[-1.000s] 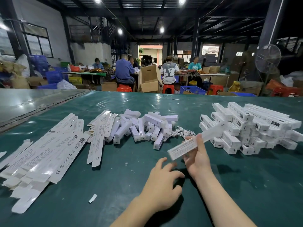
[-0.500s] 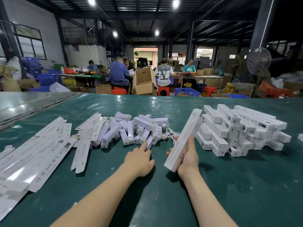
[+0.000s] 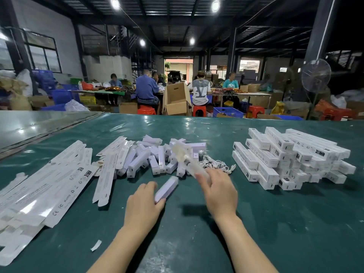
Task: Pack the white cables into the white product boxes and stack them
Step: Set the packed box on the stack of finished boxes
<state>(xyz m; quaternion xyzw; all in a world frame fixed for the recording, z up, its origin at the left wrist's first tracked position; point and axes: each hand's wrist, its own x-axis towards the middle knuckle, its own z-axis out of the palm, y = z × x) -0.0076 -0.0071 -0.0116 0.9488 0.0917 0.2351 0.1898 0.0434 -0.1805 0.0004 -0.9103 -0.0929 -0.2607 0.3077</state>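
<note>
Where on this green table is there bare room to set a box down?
Bare mat lies right of the right hand, in front of the stacked boxes. Another strip runs behind the piles, along the far edge. Crowded: flat cartons left, small boxes and cables in the middle.

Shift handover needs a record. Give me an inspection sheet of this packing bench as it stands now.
Surface: green mat, glossy, bearing everything.
Job's things: flat box blanks left; small white boxes piled centre; stack of closed boxes right.
Clutter: one paper scrap near the front.
Grippers: left hand grips a small box; right hand holds a long box, blurred.
Cables: white cables heaped between pile and stack.
Surroundings: seated workers, open carton, standing fan beyond the table.
</note>
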